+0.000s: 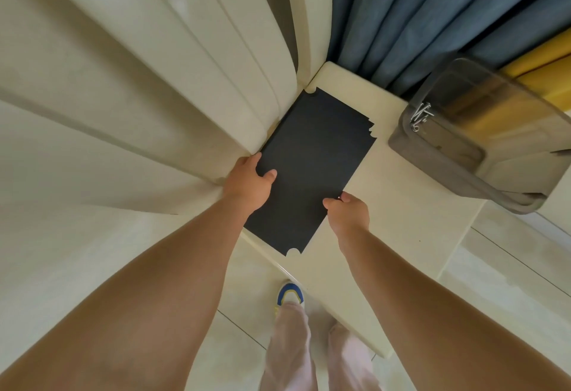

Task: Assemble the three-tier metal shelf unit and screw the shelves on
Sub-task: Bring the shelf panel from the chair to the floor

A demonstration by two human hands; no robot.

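A stack of flat black metal shelf panels (312, 158) with notched corners lies on a cream ledge (398, 205), tucked into the corner. The far edges of the panels are stepped, so more than one panel shows. My left hand (250, 183) grips the panels' left edge, thumb on top. On the right edge near the front, my right hand (349, 213) grips with fingers curled over the rim. Both forearms reach in from below.
A translucent grey plastic bin (482, 137) with metal hardware (420, 117) inside stands on the ledge at right. Blue curtains (417, 13) hang behind, cream padded panels (154, 66) rise at left. The tiled floor, my trouser legs and a shoe (290, 293) are below.
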